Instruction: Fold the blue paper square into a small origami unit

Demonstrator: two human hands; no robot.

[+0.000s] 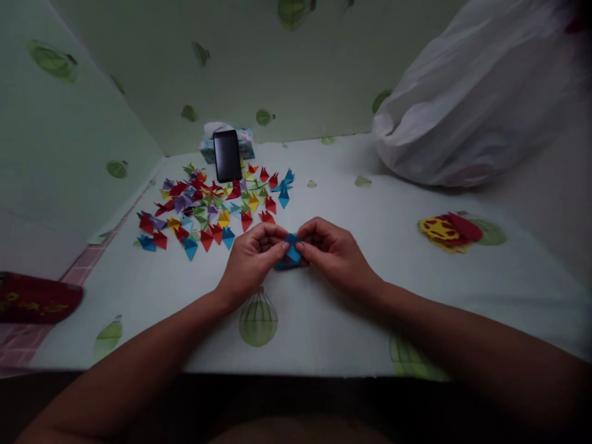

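Between my two hands, over the middle of the table, is a small folded piece of blue paper (pixel 293 248). My left hand (pixel 256 254) pinches its left side between thumb and fingers. On the other side, my right hand (pixel 330 251) grips the right edge in the same way. Just beneath the paper a dark bluish flat thing (pixel 289 266) shows, mostly hidden by the hands. To the left and behind lie many small folded paper figures (pixel 203 206) in red, blue, yellow, green and purple, spread in a loose pile.
A black phone (pixel 227 156) leans against a tissue box (pixel 246 145) at the back. A large white plastic bag (pixel 462 111) fills the back right. Yellow and red cut-out shapes (pixel 446 231) lie at right. A dark red object (pixel 39 298) sits at the left edge.
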